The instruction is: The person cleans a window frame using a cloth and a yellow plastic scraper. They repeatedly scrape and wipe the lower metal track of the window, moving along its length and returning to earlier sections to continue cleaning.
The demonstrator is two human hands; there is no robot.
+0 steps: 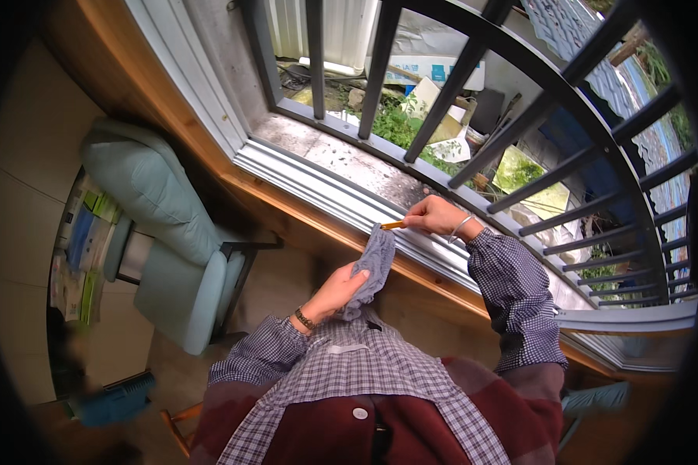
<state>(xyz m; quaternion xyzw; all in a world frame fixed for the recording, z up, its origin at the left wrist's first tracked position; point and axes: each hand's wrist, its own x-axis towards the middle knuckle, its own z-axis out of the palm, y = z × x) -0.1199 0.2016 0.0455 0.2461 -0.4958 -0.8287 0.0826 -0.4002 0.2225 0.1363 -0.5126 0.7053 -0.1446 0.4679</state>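
My left hand [344, 286] grips a grey cloth [374, 264], which hangs limp in front of my checked apron. Between the thumb and fingers of my right hand [433, 216] is a thin orange-yellow stick or handle [392, 225]. Its far end meets the top corner of the cloth; whether the cloth is wrapped over it I cannot tell. Both hands are at the window, with the right one over the white metal sliding track [326, 190] and the left one on the room side of the wooden sill edge [302, 200].
Dark metal bars [442, 99] curve across the outside of the window, beyond a dirt-speckled ledge [331, 145]. A pale blue-green padded chair [168, 285] stands to the left. Lower left is a blue plastic basket [116, 401]. Plants and discarded boards lie outside.
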